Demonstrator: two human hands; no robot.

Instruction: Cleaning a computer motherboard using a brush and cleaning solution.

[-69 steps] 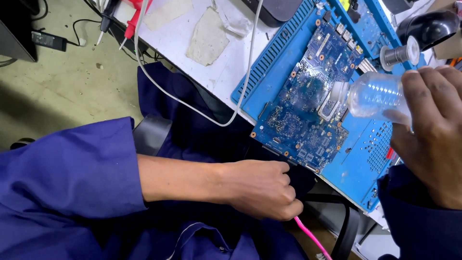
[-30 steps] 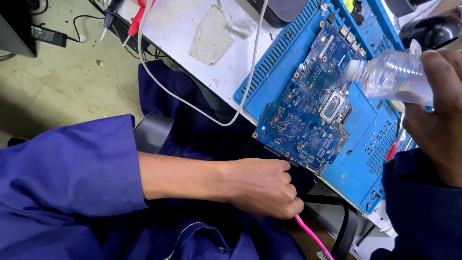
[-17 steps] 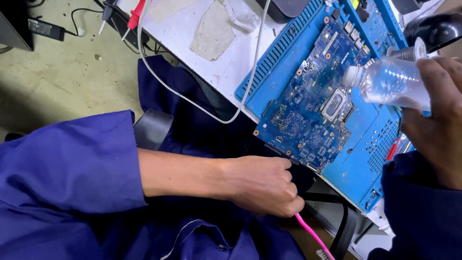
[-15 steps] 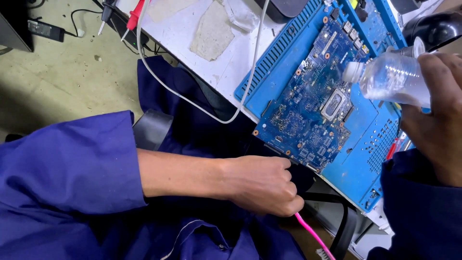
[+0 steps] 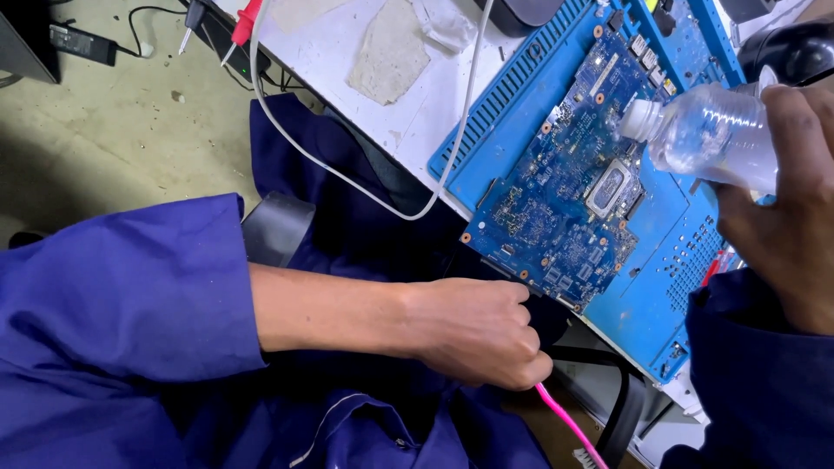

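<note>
Right hand: your right hand (image 5: 786, 204) gripped a clear plastic bottle (image 5: 705, 135), tilted with its neck toward the left.
Left hand: your left hand (image 5: 478, 330) was closed in a fist around a pink tool (image 5: 569, 426), near your lap.
Bottle: it hung just above the blue circuit board (image 5: 565, 200).
Board: it lay in a blue case (image 5: 669, 287) on the white table (image 5: 347, 61).
Farther out: a white cable (image 5: 347, 178) crossed the table's edge.
</note>
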